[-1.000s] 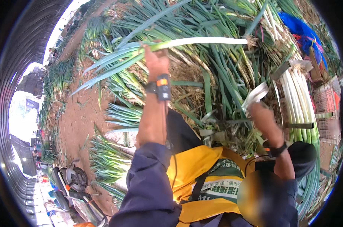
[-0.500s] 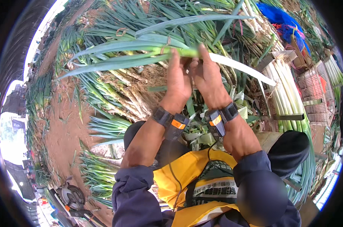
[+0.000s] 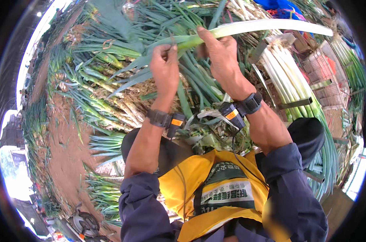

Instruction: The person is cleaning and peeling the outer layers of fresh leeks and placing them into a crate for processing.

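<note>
A long green onion [image 3: 271, 26], white at its root end and green at its leaves, stretches across in front of me with the white end to the right. My right hand [image 3: 224, 58] is closed round its pale-green middle, thumb and fingers pressed to the stalk. Further left, my left hand [image 3: 165, 70] pinches the onion where the leaves spread; what exactly lies between its fingertips is partly hidden. Below the hands lies a heap of stripped leaves and peelings [image 3: 219, 137]. Untrimmed green onions with dry, earthy stalks [image 3: 122, 105] lie behind and left of my left hand.
Cleaned white-stalked onions [image 3: 285, 72] lie in a rack with bars [image 3: 296, 103] at my right. Beyond it stand a pale plastic crate [image 3: 326, 76] and blue cloth [image 3: 279, 6]. Bare brown soil [image 3: 66, 145] and a wheel [image 3: 84, 224] are at the left.
The onion has shifted right and its white end has swung up. My right hand has moved slightly right; my left hand has moved left and lower, away from the right.
</note>
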